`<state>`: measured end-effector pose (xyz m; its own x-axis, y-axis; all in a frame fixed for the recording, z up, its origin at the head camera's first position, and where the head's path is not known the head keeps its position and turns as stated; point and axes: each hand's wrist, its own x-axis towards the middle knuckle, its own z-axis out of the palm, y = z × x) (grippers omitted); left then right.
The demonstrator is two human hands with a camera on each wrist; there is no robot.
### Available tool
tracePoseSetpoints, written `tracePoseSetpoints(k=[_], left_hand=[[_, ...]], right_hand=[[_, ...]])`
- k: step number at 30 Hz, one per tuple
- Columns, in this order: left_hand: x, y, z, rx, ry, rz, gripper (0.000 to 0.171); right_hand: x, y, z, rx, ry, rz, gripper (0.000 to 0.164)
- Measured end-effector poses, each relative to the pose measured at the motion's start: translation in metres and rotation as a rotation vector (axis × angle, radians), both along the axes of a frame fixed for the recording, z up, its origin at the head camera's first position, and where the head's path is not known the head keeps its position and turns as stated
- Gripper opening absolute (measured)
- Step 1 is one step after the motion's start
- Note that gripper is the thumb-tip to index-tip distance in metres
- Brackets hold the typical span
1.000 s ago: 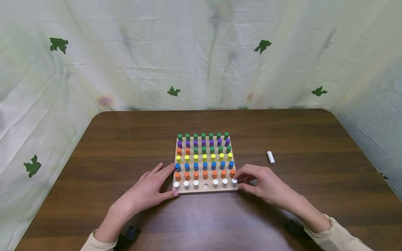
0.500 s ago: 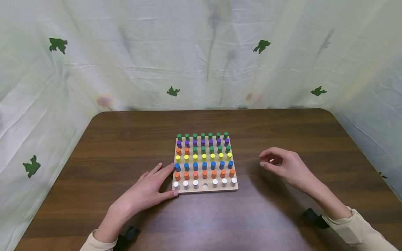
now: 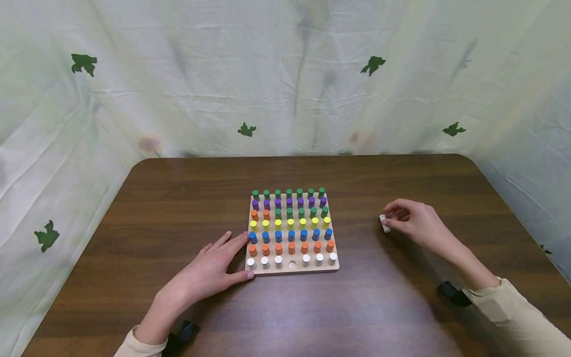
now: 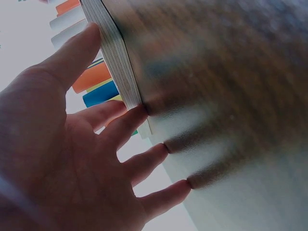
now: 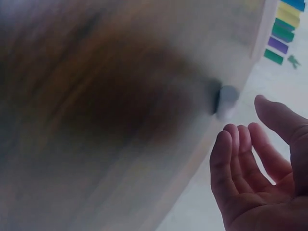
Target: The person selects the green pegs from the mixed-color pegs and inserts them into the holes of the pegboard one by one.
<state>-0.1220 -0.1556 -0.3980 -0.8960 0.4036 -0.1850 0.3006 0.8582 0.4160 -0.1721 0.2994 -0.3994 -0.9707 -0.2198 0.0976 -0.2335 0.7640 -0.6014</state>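
Note:
A wooden pegboard bears rows of coloured pegs. White pegs stand at the front, with a bare hole mid-row; behind come orange, blue and yellow rows, a mixed orange and green row, then purple and green. My left hand rests at the board's left edge, its thumb against the wooden side, other fingers spread and touching the table. My right hand is at a loose white peg lying on the table. In the right wrist view, thumb and fingers stand apart, with that peg just beyond the fingertips.
The brown wooden table has rounded far corners. A pale cloth with green leaf-shaped patches hangs behind it and at both sides. Black wrist straps sit below both forearms.
My right hand has left the white peg at the board's front right corner and moved right to the loose white peg. The left hand and board stay put.

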Motion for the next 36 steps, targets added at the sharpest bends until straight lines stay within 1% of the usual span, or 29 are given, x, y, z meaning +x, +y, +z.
tracePoseSetpoints(k=[3,6,10,16,18,21,24,30,36], left_hand=[[0.000,0.000,0.000,0.000,-0.001,0.000,0.089],[0.000,0.000,-0.001,0.000,-0.003,0.001,0.089],[0.000,0.000,-0.002,-0.003,-0.003,0.001,0.089],[0.000,0.000,-0.002,-0.005,0.000,0.000,0.089],[-0.001,0.000,-0.002,-0.008,-0.003,0.003,0.089],[-0.001,-0.001,-0.002,-0.010,-0.001,0.002,0.089],[-0.001,-0.001,-0.002,-0.006,0.001,0.000,0.088],[-0.001,-0.001,-0.003,-0.007,-0.004,0.003,0.089],[0.000,-0.001,-0.001,-0.003,-0.002,0.003,0.089]], right_hand=[[-0.006,0.003,-0.004,0.010,-0.043,0.007,0.023],[-0.011,0.005,-0.008,0.019,-0.067,0.021,0.024],[-0.016,0.007,-0.010,0.031,-0.074,0.056,0.023],[-0.017,0.006,-0.009,0.061,-0.065,0.139,0.026],[-0.015,0.005,-0.008,0.062,-0.049,0.161,0.025],[-0.010,0.000,-0.008,0.035,-0.029,0.171,0.021],[-0.004,-0.005,-0.008,-0.011,-0.021,0.173,0.020],[0.009,-0.015,-0.009,-0.101,-0.026,0.184,0.021],[0.024,-0.024,-0.008,-0.221,-0.046,0.250,0.023]])
